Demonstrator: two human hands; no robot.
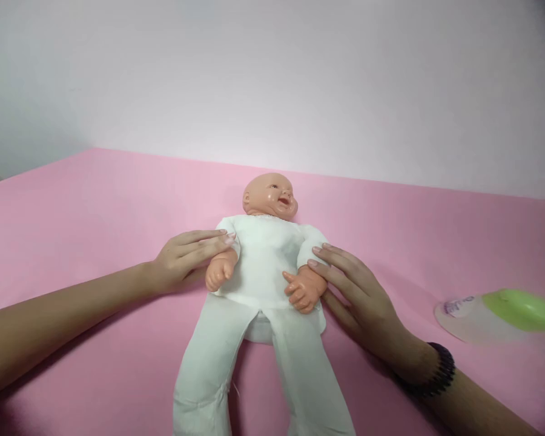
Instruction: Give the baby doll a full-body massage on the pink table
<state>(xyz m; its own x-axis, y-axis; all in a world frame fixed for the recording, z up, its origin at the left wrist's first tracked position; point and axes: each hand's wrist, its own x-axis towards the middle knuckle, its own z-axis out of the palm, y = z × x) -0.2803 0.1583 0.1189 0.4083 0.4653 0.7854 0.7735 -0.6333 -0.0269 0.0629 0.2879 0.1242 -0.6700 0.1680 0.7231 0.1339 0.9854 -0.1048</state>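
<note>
A baby doll [266,260] with a hard plastic head and a white cloth body lies on its back on the pink surface. Its head points away from me and is turned to the right. My left hand [186,257] rests against the doll's arm on the left, fingers stretched out over the white sleeve. On the other side, my right hand [361,297] touches the doll's other arm near the wrist, its fingers extended too. Neither hand grips the doll. Both of the doll's legs reach toward me, and their ends run out of view.
To the right lies a clear bottle with a green top [499,312], on its side. A pink tabletop [95,212] spreads under everything. Behind its far edge rises a pale wall [272,79]. A dark coiled band [440,369] circles my right wrist.
</note>
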